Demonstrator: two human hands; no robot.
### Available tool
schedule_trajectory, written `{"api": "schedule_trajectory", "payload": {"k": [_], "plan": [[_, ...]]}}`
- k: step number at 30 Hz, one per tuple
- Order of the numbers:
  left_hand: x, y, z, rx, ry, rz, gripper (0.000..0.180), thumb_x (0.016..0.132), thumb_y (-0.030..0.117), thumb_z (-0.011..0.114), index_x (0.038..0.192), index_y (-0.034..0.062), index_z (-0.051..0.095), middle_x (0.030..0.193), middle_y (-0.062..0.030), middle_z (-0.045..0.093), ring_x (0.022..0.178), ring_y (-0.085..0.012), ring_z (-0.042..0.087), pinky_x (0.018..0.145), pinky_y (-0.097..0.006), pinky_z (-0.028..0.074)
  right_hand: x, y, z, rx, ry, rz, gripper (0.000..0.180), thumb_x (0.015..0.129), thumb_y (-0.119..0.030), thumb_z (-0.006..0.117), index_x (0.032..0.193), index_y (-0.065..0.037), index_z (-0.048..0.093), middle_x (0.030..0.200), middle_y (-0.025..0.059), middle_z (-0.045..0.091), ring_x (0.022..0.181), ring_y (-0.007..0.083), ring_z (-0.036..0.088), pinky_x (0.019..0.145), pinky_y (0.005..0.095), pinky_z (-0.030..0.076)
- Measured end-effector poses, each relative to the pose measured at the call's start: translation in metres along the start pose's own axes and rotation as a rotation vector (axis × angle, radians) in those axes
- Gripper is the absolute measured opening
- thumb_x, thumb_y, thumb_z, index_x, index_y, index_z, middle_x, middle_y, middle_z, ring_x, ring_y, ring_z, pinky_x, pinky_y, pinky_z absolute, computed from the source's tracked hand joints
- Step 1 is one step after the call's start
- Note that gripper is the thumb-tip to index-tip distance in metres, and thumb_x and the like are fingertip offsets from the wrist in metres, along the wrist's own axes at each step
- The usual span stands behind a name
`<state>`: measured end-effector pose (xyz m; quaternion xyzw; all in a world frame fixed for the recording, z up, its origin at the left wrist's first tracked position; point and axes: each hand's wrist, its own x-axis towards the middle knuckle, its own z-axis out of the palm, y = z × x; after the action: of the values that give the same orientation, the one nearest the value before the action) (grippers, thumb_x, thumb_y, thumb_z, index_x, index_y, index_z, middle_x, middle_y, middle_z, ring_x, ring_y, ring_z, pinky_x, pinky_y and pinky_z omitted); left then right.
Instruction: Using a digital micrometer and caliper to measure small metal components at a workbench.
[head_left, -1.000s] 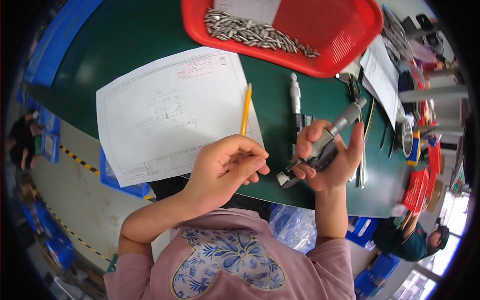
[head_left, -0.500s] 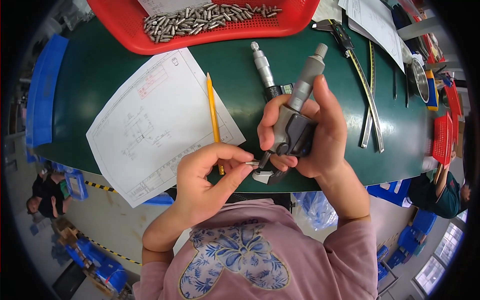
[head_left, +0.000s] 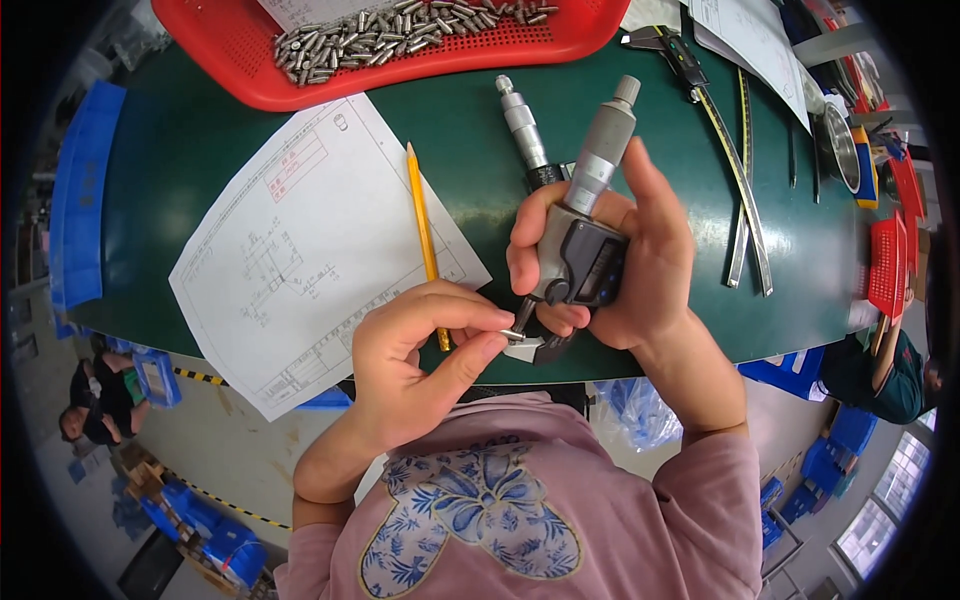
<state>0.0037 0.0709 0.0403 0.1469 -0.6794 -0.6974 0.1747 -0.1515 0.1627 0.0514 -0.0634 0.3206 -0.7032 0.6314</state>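
My right hand (head_left: 645, 250) is wrapped round a grey digital micrometer (head_left: 567, 245), its thimble pointing up and away and its measuring jaws toward me. Between the thumb and forefinger of my left hand (head_left: 420, 345) is a small metal pin (head_left: 513, 335). The pin is at the micrometer's jaws; whether both jaw faces touch it I cannot tell. A second micrometer (head_left: 525, 130) lies on the green table (head_left: 690, 330), partly hidden behind my right hand. Left of it a yellow pencil (head_left: 422, 220) rests on a sheet with a technical drawing (head_left: 270, 250).
A red basket (head_left: 240, 75) at the far side holds several metal pins (head_left: 380, 40). To the right lie a caliper (head_left: 690, 70), a long narrow metal strip (head_left: 742, 200) and stacked papers (head_left: 750, 45). A blue bin (head_left: 90, 190) stands at the left. Other people are in the background.
The micrometer has tilted so its display side faces up more, and has shifted slightly left with my right hand. The pin, still in my left fingers, now slants at the jaws.
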Motion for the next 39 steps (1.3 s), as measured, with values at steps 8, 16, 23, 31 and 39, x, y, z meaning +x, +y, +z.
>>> {"api": "schedule_trajectory", "payload": {"k": [8, 16, 23, 31, 39], "plan": [[0.0037, 0.0011, 0.0011, -0.001, -0.011, 0.026, 0.016, 0.070, -0.006, 0.059, 0.085, 0.0002, 0.060, 0.078, -0.0073, 0.057, 0.065, -0.0103, 0.050, 0.058, -0.020, 0.039, -0.0004, -0.0014, -0.0025, -0.027, 0.004, -0.009, 0.074, 0.081, -0.060, 0.016, 0.083, 0.005, 0.051, 0.068, 0.0184, 0.055, 0.034, 0.0155, 0.039, 0.033, 0.0240, 0.035], [0.0054, 0.0014, 0.0009, -0.016, -0.026, 0.003, 0.016, 0.070, -0.006, 0.059, 0.085, -0.0014, 0.059, 0.080, -0.0079, 0.056, 0.068, -0.0105, 0.050, 0.059, -0.020, 0.038, -0.0012, -0.0043, -0.0015, -0.059, 0.035, 0.010, 0.074, 0.080, -0.061, 0.018, 0.083, 0.005, 0.051, 0.069, 0.0183, 0.055, 0.036, 0.0156, 0.040, 0.032, 0.0232, 0.035], [0.0065, 0.0012, -0.0003, -0.018, -0.037, -0.001, 0.016, 0.070, -0.007, 0.058, 0.085, -0.0025, 0.059, 0.082, -0.0084, 0.056, 0.068, -0.0103, 0.049, 0.061, -0.020, 0.038, -0.0018, -0.0047, 0.0000, 0.007, 0.053, 0.046, 0.072, 0.076, -0.064, 0.025, 0.080, 0.001, 0.055, 0.065, 0.0116, 0.057, 0.041, 0.0137, 0.045, 0.036, 0.0220, 0.034], [0.0039, 0.0019, 0.0024, -0.188, -0.011, -0.156, 0.018, 0.073, -0.004, 0.057, 0.091, -0.0036, 0.053, 0.085, -0.0071, 0.054, 0.070, -0.0079, 0.049, 0.062, -0.020, 0.038, -0.0001, -0.0012, -0.0018, -0.043, 0.050, 0.004, 0.073, 0.077, -0.064, 0.022, 0.085, 0.002, 0.053, 0.069, 0.0158, 0.056, 0.043, 0.0156, 0.045, 0.035, 0.0220, 0.035], [0.0063, 0.0045, 0.0009, -0.169, -0.031, -0.142, 0.014, 0.075, -0.004, 0.056, 0.088, -0.0035, 0.053, 0.085, -0.0072, 0.053, 0.071, -0.0077, 0.050, 0.062, -0.019, 0.039, -0.0017, 0.0004, -0.0023, -0.061, 0.023, -0.057, 0.072, 0.082, -0.060, 0.018, 0.086, 0.002, 0.053, 0.070, 0.0156, 0.056, 0.039, 0.0145, 0.043, 0.035, 0.0223, 0.036]]}}
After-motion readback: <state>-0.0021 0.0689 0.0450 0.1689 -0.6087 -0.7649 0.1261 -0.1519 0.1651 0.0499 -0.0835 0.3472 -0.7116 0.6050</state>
